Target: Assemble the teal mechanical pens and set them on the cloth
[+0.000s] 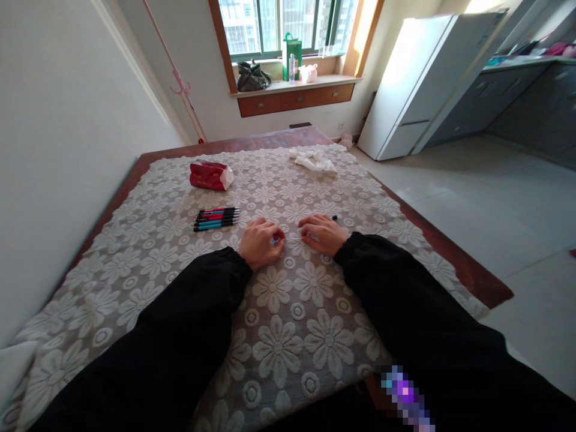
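While both hands pinch slim black-tipped pen over lace-covered desk, left hand closed on tip, right hand around barrel: light, stiff, smooth; grip mid-barrel.

Both hands pinching thin pen part, seemingly; pens nearby.

No readable text anywhere (red packet included).

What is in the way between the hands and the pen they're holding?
Nothing visible. The left hand and right hand both already grip the thin pen, which spans the gap between them just above the lace tablecloth. The row of pens lies apart, to the left.
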`<state>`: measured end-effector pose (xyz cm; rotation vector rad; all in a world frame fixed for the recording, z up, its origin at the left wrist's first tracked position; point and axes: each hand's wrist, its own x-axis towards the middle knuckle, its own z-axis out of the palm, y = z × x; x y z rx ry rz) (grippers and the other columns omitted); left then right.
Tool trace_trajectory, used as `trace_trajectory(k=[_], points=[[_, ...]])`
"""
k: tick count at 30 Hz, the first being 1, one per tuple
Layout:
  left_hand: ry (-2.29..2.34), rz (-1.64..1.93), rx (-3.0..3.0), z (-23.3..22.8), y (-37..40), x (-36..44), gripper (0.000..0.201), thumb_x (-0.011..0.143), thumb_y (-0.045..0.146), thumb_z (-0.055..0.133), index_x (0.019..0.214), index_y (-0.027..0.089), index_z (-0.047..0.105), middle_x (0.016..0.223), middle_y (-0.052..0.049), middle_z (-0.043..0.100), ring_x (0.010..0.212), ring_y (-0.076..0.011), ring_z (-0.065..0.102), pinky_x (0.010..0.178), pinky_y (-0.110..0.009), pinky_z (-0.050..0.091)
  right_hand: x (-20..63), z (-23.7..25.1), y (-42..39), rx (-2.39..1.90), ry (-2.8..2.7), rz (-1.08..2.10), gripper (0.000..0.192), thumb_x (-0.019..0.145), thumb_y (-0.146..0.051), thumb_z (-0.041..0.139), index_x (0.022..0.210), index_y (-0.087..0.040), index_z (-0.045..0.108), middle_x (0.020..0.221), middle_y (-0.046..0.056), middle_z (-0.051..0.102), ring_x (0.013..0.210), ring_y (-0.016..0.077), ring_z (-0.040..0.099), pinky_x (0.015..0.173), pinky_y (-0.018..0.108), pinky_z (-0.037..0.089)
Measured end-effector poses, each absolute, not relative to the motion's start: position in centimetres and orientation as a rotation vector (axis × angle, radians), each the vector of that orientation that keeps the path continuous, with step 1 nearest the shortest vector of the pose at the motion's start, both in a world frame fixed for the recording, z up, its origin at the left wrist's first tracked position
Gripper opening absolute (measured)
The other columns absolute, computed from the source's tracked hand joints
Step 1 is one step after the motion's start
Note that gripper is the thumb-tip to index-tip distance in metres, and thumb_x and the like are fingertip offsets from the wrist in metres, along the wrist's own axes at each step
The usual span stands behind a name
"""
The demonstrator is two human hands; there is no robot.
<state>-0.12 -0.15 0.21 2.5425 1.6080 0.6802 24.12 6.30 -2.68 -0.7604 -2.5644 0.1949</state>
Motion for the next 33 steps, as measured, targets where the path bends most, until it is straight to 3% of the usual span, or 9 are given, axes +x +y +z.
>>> trace_trajectory(k=[7,12,18,25,33], points=[[1.526,0.711,2.544,0.0,0.0,-0.1,0.007,0.09,0.024,0.067,0.09,0.023,0.073,0.089,-0.003,0.073,0.094,-0.0242,0.059,0.091,-0.041,0.049,24.0,-1.9,6.0,-0.758,-2.506,0.181,0.016,0.099,-0.026,0.056,0.099,-0.025,0.072,0.121,0.007,0.074,0.113,0.0246,0.062,0.105,0.045,0.042],[1.506,0.716,2.553,0.3,-0.1,-0.1,0.008,0.09,0.025,0.068,0.094,0.023,0.075,0.094,-0.002,0.074,0.097,-0.0245,0.06,0.092,-0.041,0.05,26.3,-1.3,7.8,-0.86,-2.431,0.099,0.032,0.083,-0.009,0.055,0.104,-0.026,0.073,0.121,0.006,0.073,0.114,0.0268,0.061,0.107,0.049,0.041],[1.471,0.784,2.569,0.0,0.0,-0.3,0.013,0.096,0.027,0.065,0.093,0.024,0.077,0.092,-0.002,0.075,0.095,-0.0236,0.06,0.09,-0.04,0.051,28.0,-2.0,9.1,-0.917,-2.526,0.083,0.015,0.086,-0.023,0.067,0.098,-0.026,0.075,0.121,0.007,0.074,0.114,0.0304,0.061,0.105,0.052,0.041],[1.516,0.769,2.543,0.0,-0.1,-0.3,0.011,0.09,0.024,0.068,0.097,0.024,0.077,0.096,-0.003,0.075,0.1,-0.0248,0.061,0.094,-0.042,0.05,27.5,-1.4,8.6,-0.85,-2.54,0.137,0.011,0.091,-0.022,0.06,0.095,-0.024,0.07,0.108,0.008,0.075,0.105,0.0259,0.063,0.1,0.044,0.043],[1.506,0.757,2.556,0.1,-0.2,-0.3,0.01,0.089,0.021,0.068,0.092,0.023,0.077,0.093,-0.003,0.075,0.096,-0.0248,0.061,0.091,-0.041,0.051,27.1,-1.1,8.1,-0.741,-2.685,0.248,0.008,0.086,-0.023,0.062,0.092,-0.022,0.068,0.091,0.006,0.072,0.086,0.0219,0.062,0.081,0.034,0.046]])
